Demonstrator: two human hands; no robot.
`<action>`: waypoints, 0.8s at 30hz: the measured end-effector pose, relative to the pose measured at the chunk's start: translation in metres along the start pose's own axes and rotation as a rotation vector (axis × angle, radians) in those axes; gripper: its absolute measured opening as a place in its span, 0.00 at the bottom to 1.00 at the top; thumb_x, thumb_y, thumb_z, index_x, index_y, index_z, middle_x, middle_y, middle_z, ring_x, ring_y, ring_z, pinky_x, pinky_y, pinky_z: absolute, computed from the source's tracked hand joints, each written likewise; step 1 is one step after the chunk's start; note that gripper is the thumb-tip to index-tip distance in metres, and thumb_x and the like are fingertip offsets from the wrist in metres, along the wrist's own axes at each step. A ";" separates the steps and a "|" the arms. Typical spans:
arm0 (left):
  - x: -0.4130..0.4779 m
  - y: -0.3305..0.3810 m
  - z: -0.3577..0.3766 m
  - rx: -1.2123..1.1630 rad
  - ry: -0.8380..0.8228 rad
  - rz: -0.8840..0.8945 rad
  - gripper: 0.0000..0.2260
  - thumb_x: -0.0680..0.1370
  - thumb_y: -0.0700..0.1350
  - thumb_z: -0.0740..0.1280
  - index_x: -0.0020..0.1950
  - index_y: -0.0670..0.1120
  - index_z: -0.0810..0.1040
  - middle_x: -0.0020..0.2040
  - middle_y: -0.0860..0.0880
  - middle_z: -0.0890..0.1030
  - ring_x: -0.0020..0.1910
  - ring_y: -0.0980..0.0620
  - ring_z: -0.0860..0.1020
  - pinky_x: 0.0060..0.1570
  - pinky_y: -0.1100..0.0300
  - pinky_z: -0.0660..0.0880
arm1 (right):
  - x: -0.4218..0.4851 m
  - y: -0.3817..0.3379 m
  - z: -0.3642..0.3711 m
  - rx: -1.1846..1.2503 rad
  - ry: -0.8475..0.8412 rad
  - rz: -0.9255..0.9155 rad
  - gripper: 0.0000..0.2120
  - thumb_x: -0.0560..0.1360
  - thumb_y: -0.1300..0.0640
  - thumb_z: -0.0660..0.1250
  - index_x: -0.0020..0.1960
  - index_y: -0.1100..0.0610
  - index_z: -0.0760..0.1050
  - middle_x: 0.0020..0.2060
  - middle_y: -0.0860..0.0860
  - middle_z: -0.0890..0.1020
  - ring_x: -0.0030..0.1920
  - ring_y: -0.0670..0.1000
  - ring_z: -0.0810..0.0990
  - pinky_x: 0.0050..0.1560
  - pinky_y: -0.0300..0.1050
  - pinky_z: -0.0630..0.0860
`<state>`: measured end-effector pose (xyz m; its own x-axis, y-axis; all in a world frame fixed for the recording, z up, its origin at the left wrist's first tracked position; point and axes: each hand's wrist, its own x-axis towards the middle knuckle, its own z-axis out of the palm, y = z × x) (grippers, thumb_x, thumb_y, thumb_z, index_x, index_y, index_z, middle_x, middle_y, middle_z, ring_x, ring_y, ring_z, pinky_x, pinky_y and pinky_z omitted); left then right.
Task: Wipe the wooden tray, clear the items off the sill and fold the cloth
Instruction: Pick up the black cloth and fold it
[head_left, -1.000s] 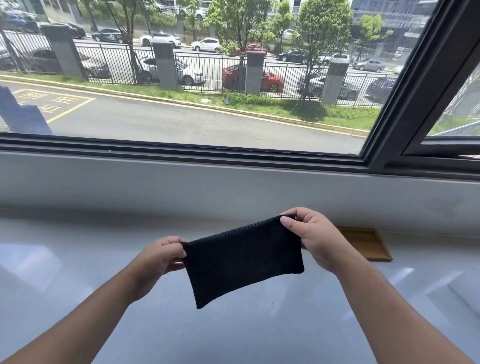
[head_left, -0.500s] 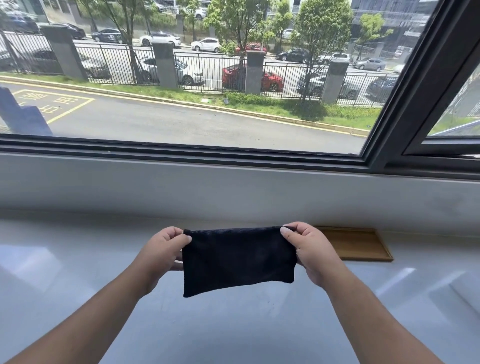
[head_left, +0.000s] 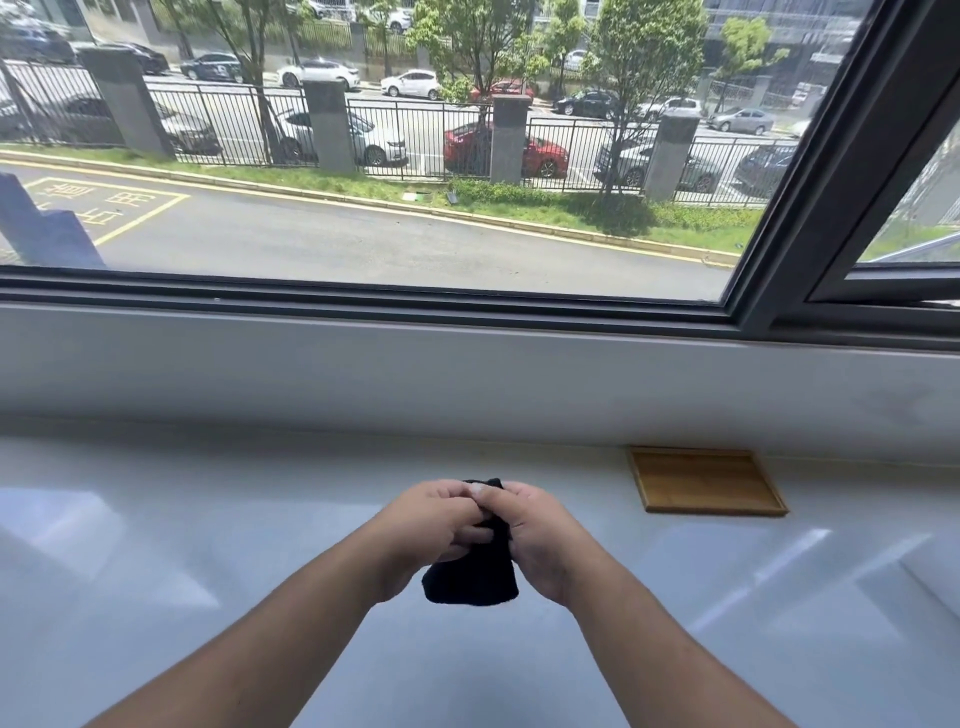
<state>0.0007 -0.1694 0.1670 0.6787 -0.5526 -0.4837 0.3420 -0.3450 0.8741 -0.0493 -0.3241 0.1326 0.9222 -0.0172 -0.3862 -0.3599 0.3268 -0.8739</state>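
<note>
Hands met; cloth (head_left: 471, 577) doubled between fingers (head_left: 470, 535).

The left hand (head_left: 434, 527) and right hand (head_left: 535, 535) are pinching a folded black cloth (head_left: 475, 577) together, near the flat rectangular wooden tray (head_left: 704, 480) lying on the white sill (head_left: 208, 545)

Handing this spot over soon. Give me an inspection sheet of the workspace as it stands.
Surface: white glossy sill, sunlit reflections.
Job's things: black cloth bunched between both hands; wooden tray lying flat on the sill by the wall, nothing in it.
Clutter: nothing seen.
Grippers: left hand and right hand pinch the cloth together.
Cables: nothing seen.
Surroundings: window onto road, fence, parked cars.
</note>
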 end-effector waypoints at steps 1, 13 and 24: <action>-0.003 0.001 -0.002 -0.033 -0.055 0.009 0.14 0.77 0.38 0.66 0.57 0.49 0.88 0.55 0.44 0.89 0.54 0.51 0.87 0.55 0.59 0.82 | -0.001 0.000 -0.003 0.021 0.004 -0.020 0.12 0.82 0.63 0.68 0.62 0.69 0.80 0.51 0.63 0.86 0.51 0.60 0.85 0.58 0.55 0.81; 0.018 -0.064 -0.039 0.099 -0.114 -0.080 0.24 0.71 0.51 0.76 0.67 0.61 0.81 0.67 0.55 0.83 0.70 0.55 0.76 0.68 0.53 0.69 | -0.002 0.002 -0.031 -0.079 -0.034 -0.016 0.12 0.82 0.64 0.64 0.62 0.64 0.81 0.52 0.59 0.86 0.51 0.57 0.83 0.56 0.55 0.75; 0.051 -0.132 -0.015 -0.159 0.108 -0.211 0.16 0.77 0.49 0.74 0.64 0.49 0.79 0.58 0.47 0.88 0.55 0.46 0.87 0.52 0.47 0.84 | 0.014 0.101 -0.044 -0.072 0.104 0.309 0.26 0.77 0.65 0.68 0.70 0.43 0.74 0.59 0.54 0.87 0.57 0.59 0.88 0.60 0.63 0.83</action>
<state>-0.0004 -0.1405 0.0274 0.6439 -0.3946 -0.6555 0.5750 -0.3156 0.7548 -0.0789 -0.3329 0.0263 0.7498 -0.0248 -0.6612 -0.6331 0.2636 -0.7278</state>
